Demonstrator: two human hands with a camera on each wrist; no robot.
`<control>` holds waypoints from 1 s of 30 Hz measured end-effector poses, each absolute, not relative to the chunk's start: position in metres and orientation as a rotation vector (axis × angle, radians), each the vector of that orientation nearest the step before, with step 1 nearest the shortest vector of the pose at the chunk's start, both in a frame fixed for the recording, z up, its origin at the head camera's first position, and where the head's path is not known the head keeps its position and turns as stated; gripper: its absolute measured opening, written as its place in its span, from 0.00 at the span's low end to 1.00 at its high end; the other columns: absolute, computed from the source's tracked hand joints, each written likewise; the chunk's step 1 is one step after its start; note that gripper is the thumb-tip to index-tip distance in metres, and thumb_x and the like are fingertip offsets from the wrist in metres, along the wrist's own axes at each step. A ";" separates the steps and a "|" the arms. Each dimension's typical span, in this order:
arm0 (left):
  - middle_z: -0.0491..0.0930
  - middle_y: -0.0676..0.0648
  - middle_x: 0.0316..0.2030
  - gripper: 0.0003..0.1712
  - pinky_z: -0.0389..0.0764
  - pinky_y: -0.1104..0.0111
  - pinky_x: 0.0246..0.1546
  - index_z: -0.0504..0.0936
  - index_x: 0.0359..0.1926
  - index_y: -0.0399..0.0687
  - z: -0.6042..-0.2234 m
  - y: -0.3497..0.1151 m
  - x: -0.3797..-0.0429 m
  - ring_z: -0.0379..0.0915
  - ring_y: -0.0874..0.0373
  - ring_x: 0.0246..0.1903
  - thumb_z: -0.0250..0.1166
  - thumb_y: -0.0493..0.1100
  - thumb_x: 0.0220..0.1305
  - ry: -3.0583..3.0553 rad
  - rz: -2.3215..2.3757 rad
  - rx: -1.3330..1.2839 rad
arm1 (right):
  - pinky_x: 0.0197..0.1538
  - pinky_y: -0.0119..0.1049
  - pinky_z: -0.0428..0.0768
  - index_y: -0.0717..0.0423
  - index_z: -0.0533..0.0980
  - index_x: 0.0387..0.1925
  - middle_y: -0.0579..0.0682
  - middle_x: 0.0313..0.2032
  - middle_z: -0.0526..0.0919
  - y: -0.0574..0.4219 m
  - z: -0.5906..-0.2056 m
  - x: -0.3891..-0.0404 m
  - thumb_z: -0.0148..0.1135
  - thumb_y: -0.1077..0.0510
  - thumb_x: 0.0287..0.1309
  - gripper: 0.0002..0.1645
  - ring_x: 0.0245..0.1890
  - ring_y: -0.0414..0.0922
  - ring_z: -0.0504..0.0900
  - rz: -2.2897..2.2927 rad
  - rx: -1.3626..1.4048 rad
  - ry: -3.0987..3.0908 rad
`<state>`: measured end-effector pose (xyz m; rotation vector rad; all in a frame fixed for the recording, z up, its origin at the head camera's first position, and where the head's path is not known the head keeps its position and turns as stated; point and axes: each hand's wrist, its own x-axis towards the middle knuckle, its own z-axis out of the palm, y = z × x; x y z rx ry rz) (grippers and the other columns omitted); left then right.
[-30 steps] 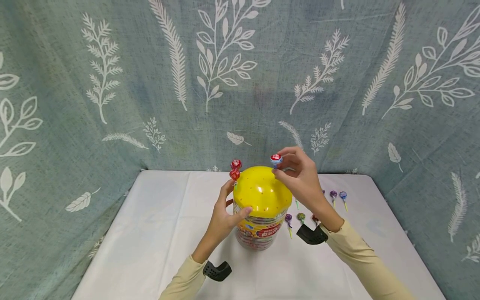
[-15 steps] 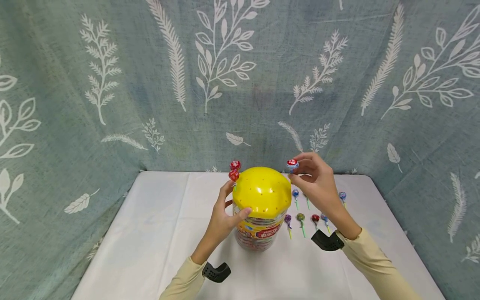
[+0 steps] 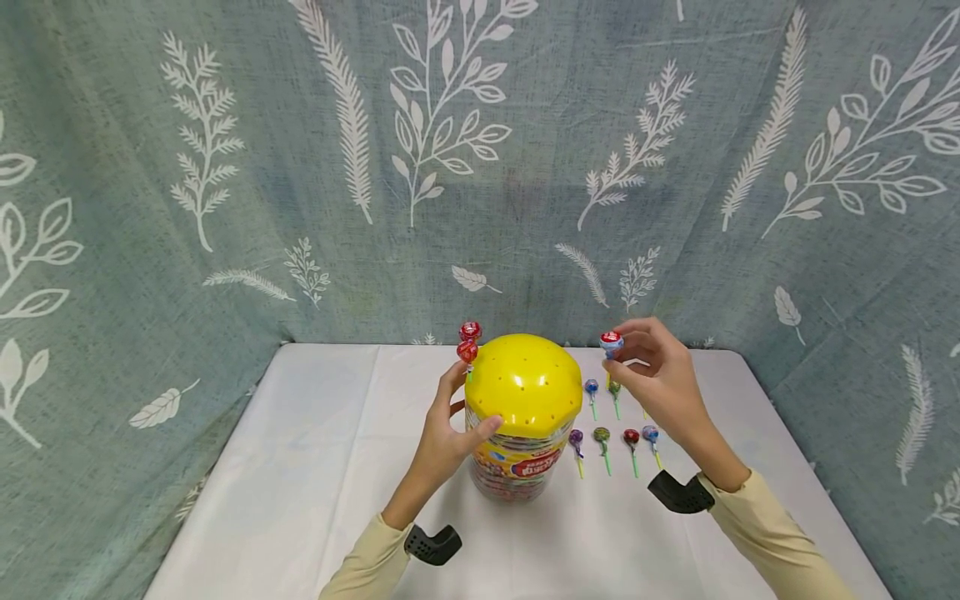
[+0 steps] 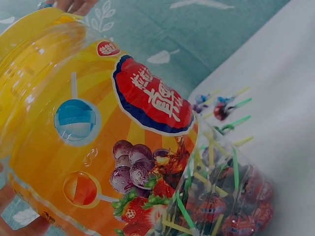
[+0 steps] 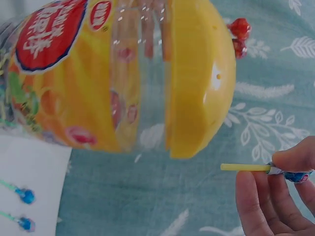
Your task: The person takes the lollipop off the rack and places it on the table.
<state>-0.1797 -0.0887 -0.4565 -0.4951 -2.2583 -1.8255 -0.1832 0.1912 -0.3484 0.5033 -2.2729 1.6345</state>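
Observation:
A clear candy jar (image 3: 510,479) with a fruit label and a domed yellow lid (image 3: 525,379) stands on the white table. My left hand (image 3: 444,435) grips it near the lid, thumb in front and fingers at the far left side. Two red lollipops (image 3: 468,350) stick up from the lid's left edge. To the right of the lid and apart from it, my right hand (image 3: 660,375) pinches a blue-and-red lollipop (image 3: 611,342). Its yellow stick (image 5: 243,167) points toward the lid side in the right wrist view. Small holes dot the lid.
Several wrapped lollipops (image 3: 602,436) lie in rows on the table right of the jar, some partly behind my right hand. More lollipops (image 4: 211,206) fill the jar's lower part. A patterned curtain (image 3: 480,167) hangs behind the table (image 3: 322,467).
My right hand has moved right and a little down, away from the lid, still pinching the lollipop. My left hand and the jar have stayed in place.

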 end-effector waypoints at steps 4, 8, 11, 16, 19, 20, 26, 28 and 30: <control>0.54 0.51 0.70 0.48 0.65 0.46 0.57 0.51 0.72 0.59 -0.458 -0.090 -0.181 0.53 0.50 0.66 0.67 0.54 0.55 -2.267 -1.819 -0.507 | 0.37 0.30 0.81 0.64 0.70 0.50 0.63 0.38 0.79 0.199 -0.353 -0.182 0.63 0.75 0.50 0.24 0.34 0.45 0.80 1.612 0.476 -2.301; 0.53 0.47 0.70 0.49 0.64 0.46 0.58 0.50 0.72 0.54 -0.454 -0.090 -0.179 0.52 0.47 0.66 0.67 0.49 0.55 -2.287 -1.824 -0.491 | 0.35 0.30 0.81 0.61 0.71 0.50 0.59 0.36 0.80 0.206 -0.360 -0.181 0.65 0.72 0.51 0.24 0.33 0.44 0.80 1.590 0.443 -2.325; 0.53 0.43 0.70 0.49 0.64 0.44 0.58 0.50 0.72 0.48 -0.441 -0.088 -0.172 0.52 0.45 0.66 0.67 0.47 0.55 -2.293 -1.839 -0.479 | 0.34 0.30 0.81 0.60 0.71 0.50 0.58 0.36 0.80 0.211 -0.364 -0.180 0.65 0.71 0.51 0.24 0.33 0.43 0.80 1.572 0.427 -2.340; 0.55 0.40 0.69 0.48 0.63 0.43 0.58 0.51 0.71 0.42 -0.422 -0.087 -0.161 0.53 0.43 0.65 0.66 0.48 0.56 -2.283 -1.854 -0.483 | 0.33 0.29 0.81 0.64 0.70 0.49 0.61 0.36 0.80 0.212 -0.360 -0.172 0.64 0.73 0.51 0.23 0.33 0.44 0.80 1.511 0.407 -2.389; 0.55 0.41 0.69 0.47 0.63 0.43 0.58 0.52 0.71 0.43 -0.421 -0.087 -0.161 0.53 0.43 0.65 0.66 0.48 0.56 -2.280 -1.858 -0.485 | 0.33 0.28 0.80 0.63 0.70 0.49 0.60 0.36 0.79 0.218 -0.364 -0.171 0.64 0.72 0.51 0.22 0.33 0.43 0.80 1.491 0.375 -2.415; 0.54 0.41 0.69 0.47 0.63 0.43 0.58 0.52 0.71 0.44 -0.425 -0.087 -0.163 0.53 0.43 0.65 0.66 0.48 0.56 -2.280 -1.857 -0.487 | 0.33 0.28 0.80 0.62 0.70 0.50 0.59 0.36 0.80 0.221 -0.368 -0.172 0.64 0.72 0.52 0.22 0.33 0.43 0.80 1.479 0.364 -2.423; 0.54 0.49 0.70 0.48 0.64 0.45 0.58 0.51 0.72 0.57 -0.455 -0.089 -0.178 0.52 0.49 0.66 0.67 0.52 0.55 -2.274 -1.834 -0.489 | 0.31 0.26 0.78 0.65 0.70 0.48 0.61 0.34 0.80 0.225 -0.364 -0.165 0.63 0.73 0.52 0.21 0.30 0.45 0.79 1.435 0.325 -2.448; 0.55 0.52 0.69 0.48 0.64 0.46 0.58 0.51 0.71 0.62 -0.456 -0.089 -0.178 0.53 0.52 0.66 0.66 0.55 0.55 -2.266 -1.825 -0.492 | 0.30 0.26 0.77 0.67 0.70 0.47 0.63 0.33 0.79 0.223 -0.359 -0.160 0.62 0.74 0.51 0.20 0.29 0.45 0.78 1.428 0.324 -2.446; 0.55 0.54 0.69 0.47 0.64 0.46 0.58 0.51 0.71 0.64 -0.456 -0.089 -0.179 0.53 0.53 0.65 0.66 0.56 0.54 -2.266 -1.822 -0.493 | 0.29 0.26 0.76 0.68 0.70 0.47 0.64 0.33 0.79 0.224 -0.359 -0.158 0.62 0.74 0.51 0.20 0.29 0.43 0.78 1.405 0.315 -2.452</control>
